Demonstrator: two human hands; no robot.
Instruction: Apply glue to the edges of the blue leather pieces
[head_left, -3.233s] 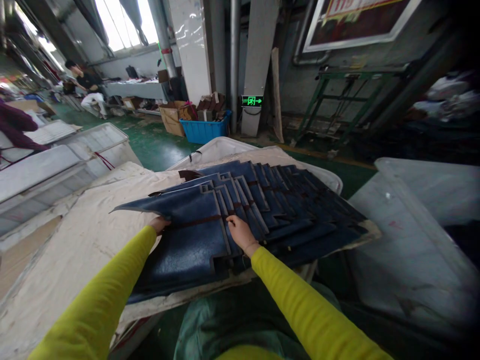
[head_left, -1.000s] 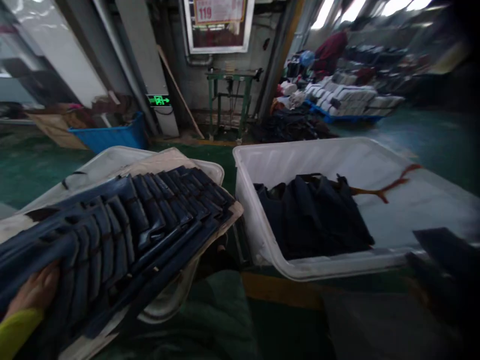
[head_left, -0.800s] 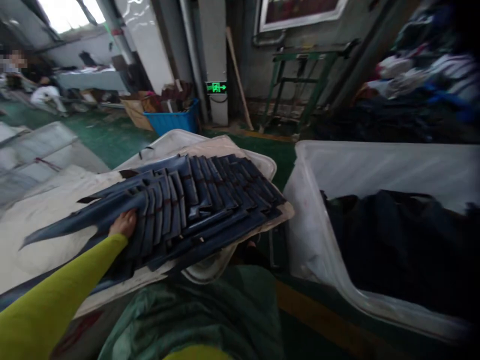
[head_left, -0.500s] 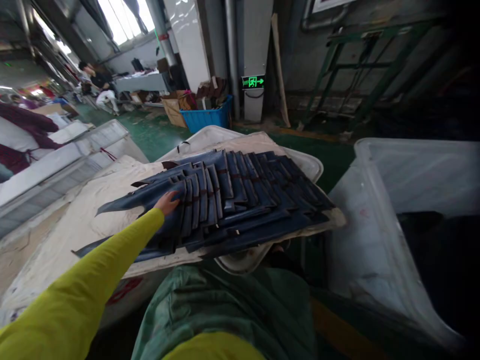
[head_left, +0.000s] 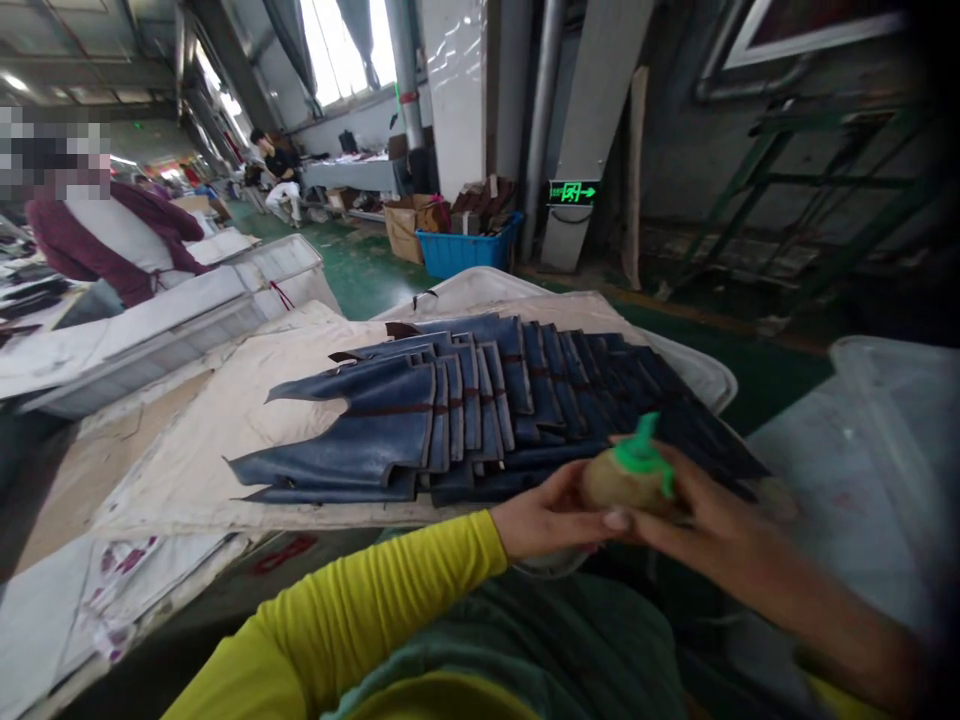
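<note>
Both my hands are closed round a squat, yellowish bottle (head_left: 626, 485) with a green nozzle cap, held near the table's front edge. My left hand (head_left: 551, 515) grips it from the left, my right hand (head_left: 705, 510) from the right; the nozzle points up. Behind and left of the bottle, overlapping dark blue pieces (head_left: 390, 415) with brown strips lie fanned in rows on the cloth-covered table (head_left: 202, 450). The bottle and my right hand cover part of the rightmost pieces.
A white bin (head_left: 832, 450) stands at the right, long white bins (head_left: 247, 300) at the left. Beyond the table are a blue crate (head_left: 469, 250) and a green metal frame (head_left: 757, 180). A person in maroon (head_left: 112, 235) is at the left; another sits farther back.
My left hand has left the blue pieces and moved right to the bottle. My right hand and the bottle have come into view. The camera view has shifted left.
</note>
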